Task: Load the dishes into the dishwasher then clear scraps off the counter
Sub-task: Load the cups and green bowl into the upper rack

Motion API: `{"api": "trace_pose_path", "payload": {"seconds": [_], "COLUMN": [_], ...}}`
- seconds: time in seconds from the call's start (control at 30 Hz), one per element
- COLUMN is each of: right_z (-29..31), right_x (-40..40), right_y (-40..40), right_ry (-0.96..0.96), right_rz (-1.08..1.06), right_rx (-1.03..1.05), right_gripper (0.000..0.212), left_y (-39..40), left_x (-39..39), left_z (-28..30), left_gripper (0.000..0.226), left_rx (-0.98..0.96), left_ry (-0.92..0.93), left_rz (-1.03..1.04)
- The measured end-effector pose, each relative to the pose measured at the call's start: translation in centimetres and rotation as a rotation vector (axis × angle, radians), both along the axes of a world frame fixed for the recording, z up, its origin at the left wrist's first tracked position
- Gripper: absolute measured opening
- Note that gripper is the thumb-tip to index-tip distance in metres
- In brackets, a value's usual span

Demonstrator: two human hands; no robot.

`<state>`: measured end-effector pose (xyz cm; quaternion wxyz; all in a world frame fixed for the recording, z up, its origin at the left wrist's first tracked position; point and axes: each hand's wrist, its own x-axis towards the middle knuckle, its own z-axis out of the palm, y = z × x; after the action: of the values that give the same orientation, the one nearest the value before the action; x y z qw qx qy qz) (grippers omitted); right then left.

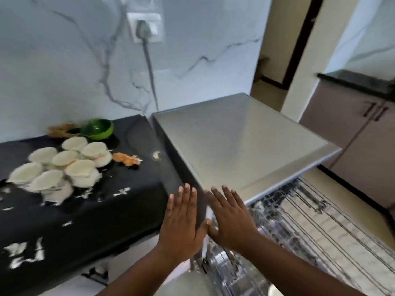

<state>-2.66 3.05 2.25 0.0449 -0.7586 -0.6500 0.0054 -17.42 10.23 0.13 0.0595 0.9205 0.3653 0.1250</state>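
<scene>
A grey dishwasher (pixel 239 144) stands right of a black counter (pixel 111 212), with its wire rack (pixel 310 238) pulled out at the lower right. Both my hands hover flat in front of the dishwasher's near corner, holding nothing. My left hand (pixel 181 218) has straight fingers over the dishwasher's dark side. My right hand (pixel 230 216) has spread fingers above the rack's left end. Several cream small bowls (pixel 64 167) sit clustered on the counter at left, a green bowl (pixel 98 129) behind them. Orange peel scraps (pixel 126 158) and white scraps (pixel 27 253) lie scattered on the counter.
A marble wall with a socket and plugged cable (pixel 147 30) rises behind the counter. Brown scraps (pixel 59 130) lie by the green bowl. Brown cabinets (pixel 352 133) with a black top stand at right, beyond a doorway (pixel 284 50). A pale round dish edge (pixel 183 285) shows at the bottom.
</scene>
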Motion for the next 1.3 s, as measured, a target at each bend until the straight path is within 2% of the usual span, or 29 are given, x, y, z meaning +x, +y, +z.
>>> {"api": "trace_pose_path", "payload": {"seconds": [0.13,0.23,0.33,0.43,0.53,0.63,0.73,0.87,1.03,1.2,1.3], "right_z": [1.6,2.2,2.9,3.3,3.5,3.2,3.2,3.1,2.6,2.7,3.4], "right_x": [-8.3,-14.8,-20.4,-24.1,-26.0,-26.8,-27.0,-27.3,-27.1,-26.3,-25.8], "right_y": [5.9,10.2,13.7,16.7,19.0,21.1,23.0,25.1,26.4,26.4,25.1], "right_ry": [0.062,0.041,0.114,0.193,0.294,0.469,0.703,0.947,1.036,1.066,1.125], "right_rz": [0.122,0.168,0.268,0.286,0.208,0.098,-0.036,-0.161,-0.21,-0.216,-0.211], "right_rx": [0.072,0.066,0.057,0.065,0.042,0.106,0.198,0.198,0.15,0.104,0.119], "right_gripper": [0.07,0.07,0.073,0.079,0.082,0.091,0.094,0.085,0.079,0.074,0.065], "left_y": [4.4,7.6,10.3,12.4,14.1,15.5,16.8,18.6,19.8,19.9,19.2], "left_x": [-8.5,-15.1,-20.9,-25.2,-27.6,-28.4,-27.9,-27.2,-26.0,-24.9,-24.8], "left_z": [1.1,2.0,2.3,2.2,2.5,3.2,3.6,3.4,3.3,3.1,3.1], "left_gripper": [0.071,0.079,0.081,0.086,0.096,0.092,0.083,0.078,0.088,0.086,0.081], "left_rx": [0.047,0.073,0.078,0.036,-0.05,-0.147,-0.214,-0.331,-0.361,-0.342,-0.262], "left_ry": [-0.014,-0.008,-0.059,-0.161,-0.324,-0.505,-0.592,-0.713,-0.814,-0.828,-0.842], "left_rz": [0.137,0.241,0.312,0.39,0.504,0.631,0.764,0.873,0.944,0.969,0.949]}}
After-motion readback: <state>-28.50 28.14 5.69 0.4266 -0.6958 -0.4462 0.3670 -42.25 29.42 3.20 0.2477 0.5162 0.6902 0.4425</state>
